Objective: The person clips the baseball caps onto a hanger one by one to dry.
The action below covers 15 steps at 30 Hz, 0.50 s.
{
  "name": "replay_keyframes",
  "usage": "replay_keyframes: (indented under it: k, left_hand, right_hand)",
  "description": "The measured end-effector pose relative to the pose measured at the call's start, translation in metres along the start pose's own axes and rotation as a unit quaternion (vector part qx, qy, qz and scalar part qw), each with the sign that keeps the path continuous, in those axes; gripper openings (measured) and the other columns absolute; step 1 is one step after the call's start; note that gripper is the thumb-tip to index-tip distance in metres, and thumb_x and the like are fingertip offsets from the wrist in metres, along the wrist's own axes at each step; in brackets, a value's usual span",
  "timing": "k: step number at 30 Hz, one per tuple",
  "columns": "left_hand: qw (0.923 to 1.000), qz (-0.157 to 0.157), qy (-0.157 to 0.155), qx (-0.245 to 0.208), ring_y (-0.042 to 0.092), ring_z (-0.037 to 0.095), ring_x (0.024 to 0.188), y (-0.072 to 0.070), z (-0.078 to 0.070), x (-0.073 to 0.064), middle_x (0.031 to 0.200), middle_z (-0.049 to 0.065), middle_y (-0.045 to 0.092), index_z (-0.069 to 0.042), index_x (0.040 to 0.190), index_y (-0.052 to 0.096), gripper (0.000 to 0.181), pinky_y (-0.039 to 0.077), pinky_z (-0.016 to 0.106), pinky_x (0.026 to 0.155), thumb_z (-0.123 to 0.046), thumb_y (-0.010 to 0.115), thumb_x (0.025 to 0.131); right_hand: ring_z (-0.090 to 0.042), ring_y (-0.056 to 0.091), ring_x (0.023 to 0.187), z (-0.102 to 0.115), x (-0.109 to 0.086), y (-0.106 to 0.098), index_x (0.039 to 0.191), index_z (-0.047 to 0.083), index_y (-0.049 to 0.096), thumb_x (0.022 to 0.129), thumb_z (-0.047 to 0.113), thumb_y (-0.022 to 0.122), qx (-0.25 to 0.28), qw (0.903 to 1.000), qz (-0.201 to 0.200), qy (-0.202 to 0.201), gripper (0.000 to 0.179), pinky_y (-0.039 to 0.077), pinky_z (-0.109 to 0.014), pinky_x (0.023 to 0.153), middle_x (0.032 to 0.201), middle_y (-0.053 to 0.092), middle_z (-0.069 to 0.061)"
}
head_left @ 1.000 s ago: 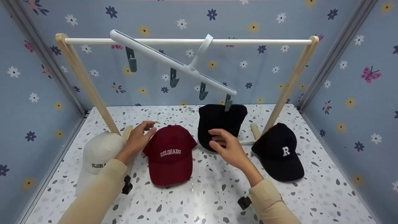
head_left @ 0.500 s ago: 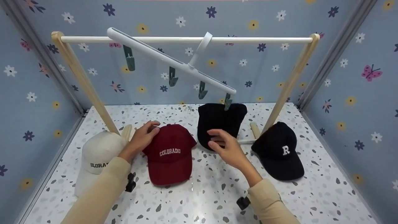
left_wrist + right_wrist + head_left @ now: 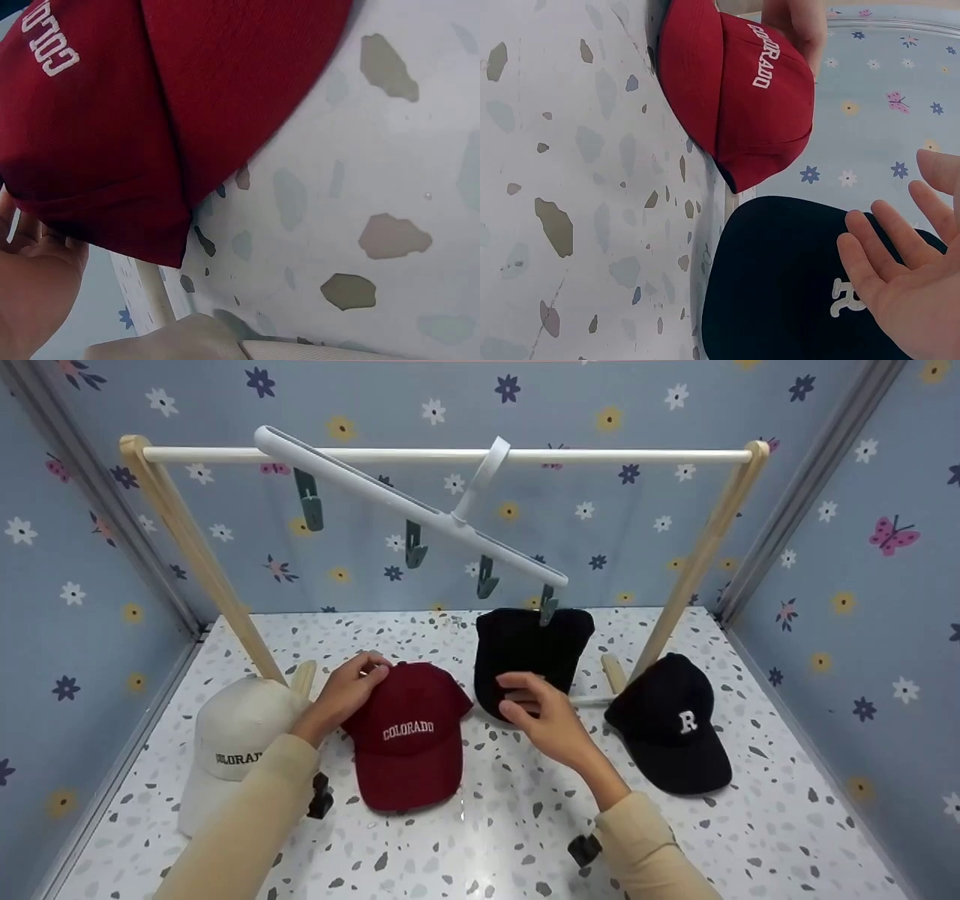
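Note:
A red baseball cap (image 3: 409,765) lettered COLORADO stands on the speckled surface. My left hand (image 3: 349,686) holds its upper left side, thumb towards the front and fingertips hidden behind the cloth; the left wrist view shows these fingers (image 3: 34,232) behind the cap's edge. Further right is a black cap (image 3: 525,645), its top edge at the clip on the hanger's low end. In front of it my right hand (image 3: 551,716) is held with loosely bent fingers, holding nothing. A white letter shows on this black cap (image 3: 780,277) in the right wrist view; whether the hand touches it I cannot tell.
A white hanger (image 3: 420,514) with green clips (image 3: 486,579) slants down to the right from the rack's white rail (image 3: 637,456). A cream cap (image 3: 244,720) stands left, partly behind my left sleeve. Another black cap (image 3: 667,735) marked R leans by the right wooden post (image 3: 697,562).
My left hand has moved right from beside the red cap onto its upper left side. The cap's brim has shifted slightly towards me. My right hand has stayed about where it was.

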<state>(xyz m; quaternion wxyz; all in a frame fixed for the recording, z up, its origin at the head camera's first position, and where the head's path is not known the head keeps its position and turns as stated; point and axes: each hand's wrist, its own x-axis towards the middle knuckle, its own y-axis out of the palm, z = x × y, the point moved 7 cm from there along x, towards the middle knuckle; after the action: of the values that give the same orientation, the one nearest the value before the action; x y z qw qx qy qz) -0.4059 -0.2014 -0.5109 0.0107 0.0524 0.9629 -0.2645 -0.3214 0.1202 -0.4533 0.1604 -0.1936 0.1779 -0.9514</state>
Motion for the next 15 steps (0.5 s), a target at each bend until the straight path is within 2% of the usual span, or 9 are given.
replay_keyframes:
  k: [5,11,15]
  left_hand:
    - [0.9999,-0.006,0.004,-0.012,0.056,0.027,0.114,-0.001,-0.004,-0.002,0.126,0.011,0.062,-0.012,0.130,0.063,0.029,0.042,0.044,0.102,-0.032,0.056,0.112]
    - [0.9994,-0.007,0.016,-0.029,0.057,0.024,0.109,-0.003,-0.010,-0.006,0.118,0.008,0.064,-0.012,0.125,0.065,0.024,0.043,0.041,0.100,-0.031,0.060,0.110]
    - [0.9992,-0.010,0.025,-0.030,0.058,0.023,0.106,-0.004,-0.015,-0.009,0.115,0.007,0.065,-0.012,0.123,0.065,0.023,0.044,0.040,0.098,-0.030,0.062,0.110]
  right_hand:
    - [-0.044,0.062,0.128,0.001,0.000,0.000,0.143,-0.001,0.060,0.105,0.013,0.068,0.003,1.0000,-0.002,0.001,0.041,0.051,-0.052,0.109,0.143,0.061,-0.024]
    - [-0.045,0.062,0.128,0.001,0.001,0.001,0.143,-0.001,0.060,0.105,0.013,0.069,0.001,1.0000,0.001,0.003,0.041,0.052,-0.047,0.108,0.143,0.061,-0.025]
    - [-0.045,0.062,0.127,0.001,0.001,0.001,0.143,0.000,0.060,0.105,0.013,0.068,0.007,1.0000,0.000,0.002,0.041,0.052,-0.050,0.108,0.143,0.061,-0.025]
